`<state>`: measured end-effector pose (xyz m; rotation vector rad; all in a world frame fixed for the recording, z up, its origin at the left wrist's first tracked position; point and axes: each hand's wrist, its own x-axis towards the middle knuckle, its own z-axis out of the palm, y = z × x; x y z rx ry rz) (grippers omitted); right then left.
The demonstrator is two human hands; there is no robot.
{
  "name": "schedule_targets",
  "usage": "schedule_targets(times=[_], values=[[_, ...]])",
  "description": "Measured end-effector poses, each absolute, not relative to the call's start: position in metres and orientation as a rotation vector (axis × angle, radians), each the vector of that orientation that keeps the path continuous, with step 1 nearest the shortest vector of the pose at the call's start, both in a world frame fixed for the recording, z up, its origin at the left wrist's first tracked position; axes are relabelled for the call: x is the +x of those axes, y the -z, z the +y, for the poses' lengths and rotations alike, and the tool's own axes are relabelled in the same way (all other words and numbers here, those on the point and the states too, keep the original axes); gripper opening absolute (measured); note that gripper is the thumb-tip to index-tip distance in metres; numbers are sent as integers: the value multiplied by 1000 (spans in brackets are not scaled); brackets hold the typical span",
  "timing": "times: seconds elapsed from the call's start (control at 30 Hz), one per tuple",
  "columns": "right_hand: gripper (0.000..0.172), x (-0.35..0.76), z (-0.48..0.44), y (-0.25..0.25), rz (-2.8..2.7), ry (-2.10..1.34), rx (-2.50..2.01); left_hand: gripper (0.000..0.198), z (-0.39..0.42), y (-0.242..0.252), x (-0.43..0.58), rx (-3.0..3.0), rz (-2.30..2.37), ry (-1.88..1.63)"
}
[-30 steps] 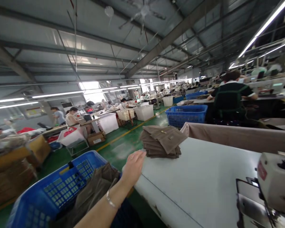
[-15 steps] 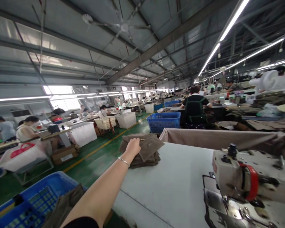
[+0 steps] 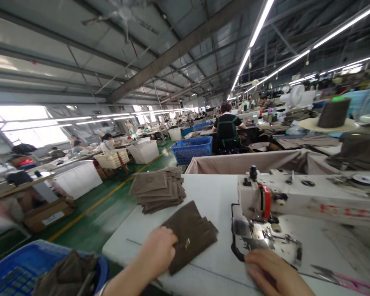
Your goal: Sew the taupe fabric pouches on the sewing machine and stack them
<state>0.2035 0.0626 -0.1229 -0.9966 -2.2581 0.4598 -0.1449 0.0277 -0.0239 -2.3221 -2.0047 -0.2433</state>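
Observation:
My left hand (image 3: 160,250) is closed on the left edge of a brown fabric piece (image 3: 188,234), which lies tilted on the white tabletop (image 3: 209,191) and has a small shiny spot on it. Behind it, at the table's far left corner, sits a stack of similar brown pieces (image 3: 157,187). My right hand (image 3: 274,269) is at the front edge of the sewing machine (image 3: 253,201), its fingers apart by the metal plate, with nothing seen in it.
Pink-handled scissors (image 3: 348,281) lie at the lower right. A blue basket (image 3: 12,267) with brown fabric stands at the lower left. Behind the table is a cloth-lined bin (image 3: 246,163). A person (image 3: 228,127) sits farther back.
The view has turned right. My left hand has come back from the stack toward me with a brown piece. My right hand has entered the view near the machine.

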Motion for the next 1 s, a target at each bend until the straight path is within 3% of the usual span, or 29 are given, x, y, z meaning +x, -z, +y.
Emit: schedule_targets(times=[0.07,0.17,0.23,0.43,0.53,0.63,0.77,0.9,1.0], values=[[22,198,58,114,-2287,-509,-1031,14,14,49,-124,-2413,-2025,267],[21,194,52,108,-2316,-509,-1062,44,21,69,-102,-2435,-2073,361],[22,193,46,107,-2322,-498,-1095,51,34,73,-91,-2445,-2082,416],[30,190,29,104,-2187,-631,-1165,12,45,64,-69,-2571,-2040,531],[35,184,26,94,-2050,-729,-1159,19,42,61,-64,-2626,-2053,571],[27,175,25,83,-2014,-805,-1126,27,42,63,-60,-2659,-2101,592],[18,168,20,75,-1998,-850,-1114,24,37,59,-55,-2727,-2175,642],[25,169,8,64,-1904,-879,-1141,20,18,38,-48,-2860,-2253,763],[20,173,2,47,-1880,-876,-1116,18,2,19,-41,-3084,-2370,1028]])
